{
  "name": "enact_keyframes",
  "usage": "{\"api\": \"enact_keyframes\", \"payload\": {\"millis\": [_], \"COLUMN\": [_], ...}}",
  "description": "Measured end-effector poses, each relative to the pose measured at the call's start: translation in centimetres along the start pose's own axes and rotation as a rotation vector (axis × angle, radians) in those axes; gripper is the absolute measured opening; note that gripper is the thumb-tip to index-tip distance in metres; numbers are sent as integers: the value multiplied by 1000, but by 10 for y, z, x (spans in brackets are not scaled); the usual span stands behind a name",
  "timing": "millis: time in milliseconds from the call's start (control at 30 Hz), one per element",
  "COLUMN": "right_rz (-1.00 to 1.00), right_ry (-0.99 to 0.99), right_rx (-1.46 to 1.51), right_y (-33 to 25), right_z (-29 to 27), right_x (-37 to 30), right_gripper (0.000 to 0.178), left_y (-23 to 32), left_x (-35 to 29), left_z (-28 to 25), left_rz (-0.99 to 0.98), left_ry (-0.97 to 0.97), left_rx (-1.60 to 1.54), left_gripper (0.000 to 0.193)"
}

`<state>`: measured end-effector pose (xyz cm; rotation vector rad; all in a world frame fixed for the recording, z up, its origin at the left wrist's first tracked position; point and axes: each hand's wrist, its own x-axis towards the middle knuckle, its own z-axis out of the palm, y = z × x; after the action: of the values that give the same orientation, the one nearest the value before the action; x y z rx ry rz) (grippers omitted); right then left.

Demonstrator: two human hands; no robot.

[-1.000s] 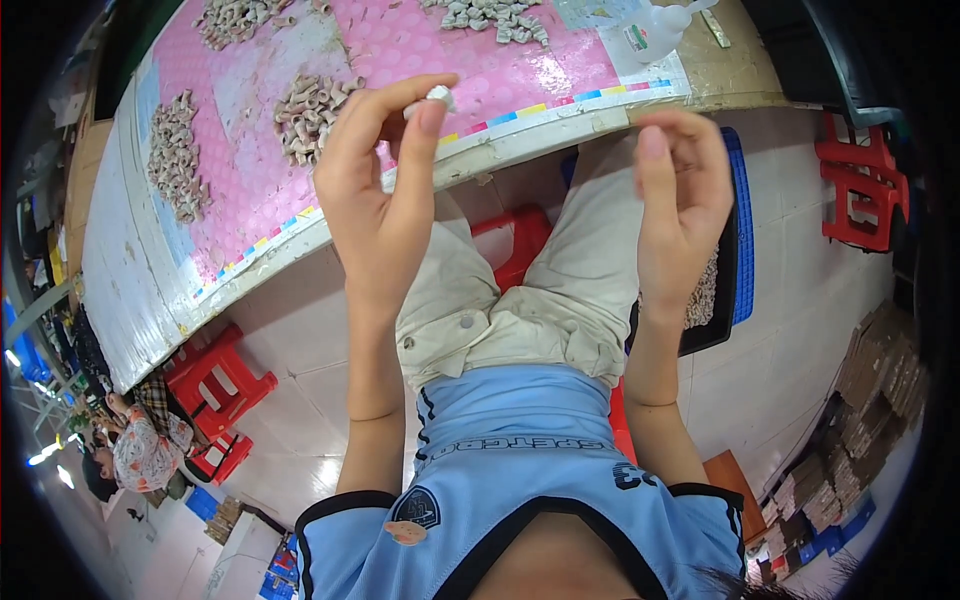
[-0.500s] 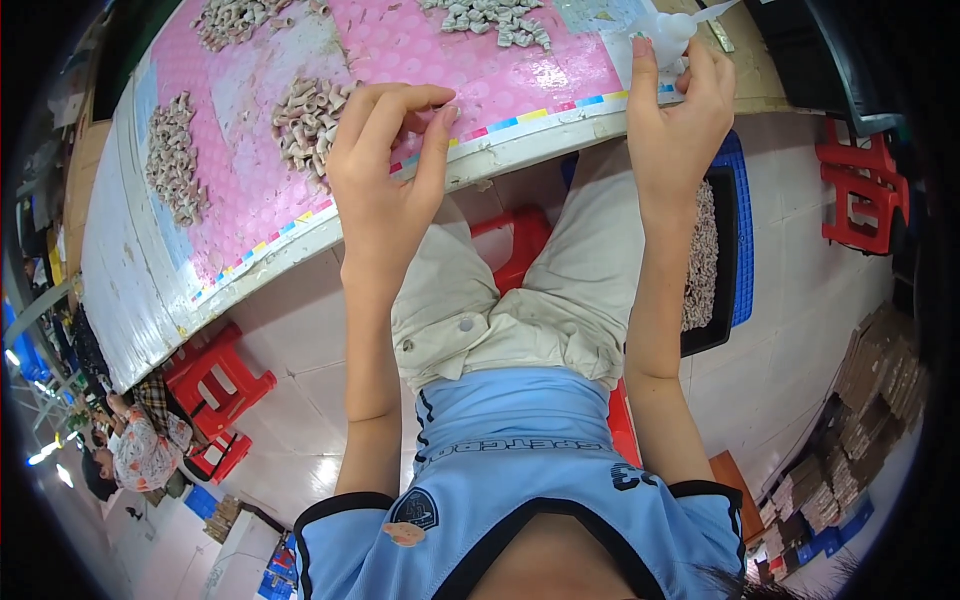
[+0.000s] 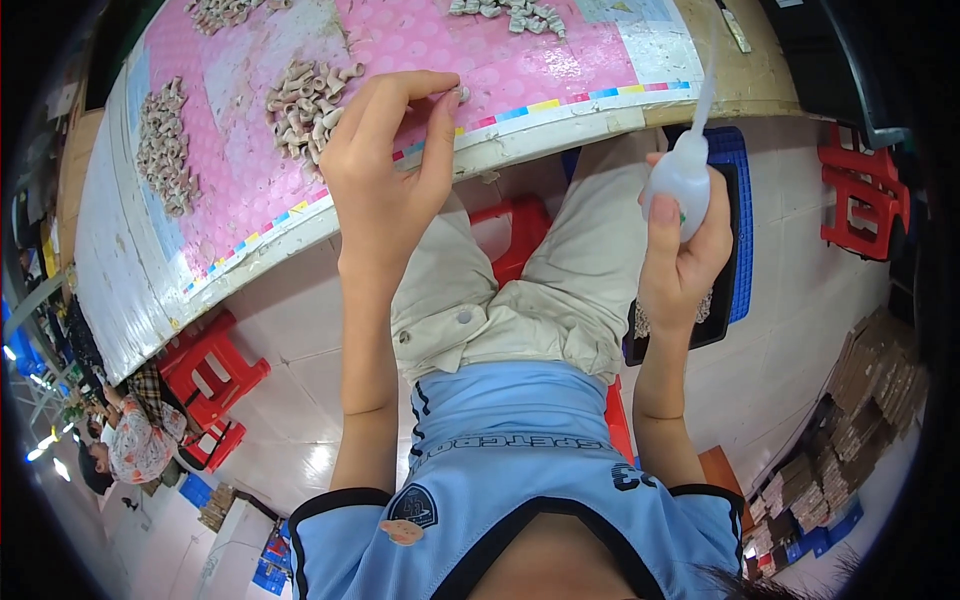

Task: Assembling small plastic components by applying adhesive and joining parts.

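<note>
My left hand (image 3: pixel 390 140) is over the table's near edge, thumb and forefinger pinched on a small pale piece (image 3: pixel 462 93). Most of that piece is hidden by the fingertips. In my right hand (image 3: pixel 683 245) is a white squeeze bottle (image 3: pixel 684 178) with a long thin nozzle, its tip pointing up and away from me, off the table edge above my thigh. Beside my left hand lies a heap of small beige tube-like pieces (image 3: pixel 305 105). Another heap of similar brownish pieces (image 3: pixel 167 145) lies farther left, and greyish-white pieces (image 3: pixel 520 14) lie at the far side.
The table (image 3: pixel 240 180) has a pink sheet with a coloured strip along its curved near edge. Below on the right, a black tray (image 3: pixel 718 325) of small pieces rests by a blue crate (image 3: pixel 740 230). Red stools (image 3: pixel 860 195) stand right and left; a seated person (image 3: pixel 140 440) is far left.
My right hand has drawn the bottle back from the table toward me and turned its nozzle upward. My left hand stays nearly in place, and the small piece now shows at its fingertips.
</note>
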<state>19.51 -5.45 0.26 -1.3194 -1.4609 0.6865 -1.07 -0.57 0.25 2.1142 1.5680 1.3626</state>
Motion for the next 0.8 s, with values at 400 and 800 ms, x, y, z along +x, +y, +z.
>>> {"api": "enact_keyframes", "payload": {"millis": [400, 800], "right_rz": [-143, -274], "right_ry": [-225, -229], "right_rx": [-407, -464], "right_y": [-9, -6], "right_z": [-3, 5], "right_x": [-9, -8], "right_gripper": [25, 26], "left_y": [-2, -5], "left_x": [1, 0], "left_z": [1, 3], "left_rz": [-30, -91], "left_ry": [-2, 16], "left_rx": [-80, -125], "left_gripper": [11, 11]}}
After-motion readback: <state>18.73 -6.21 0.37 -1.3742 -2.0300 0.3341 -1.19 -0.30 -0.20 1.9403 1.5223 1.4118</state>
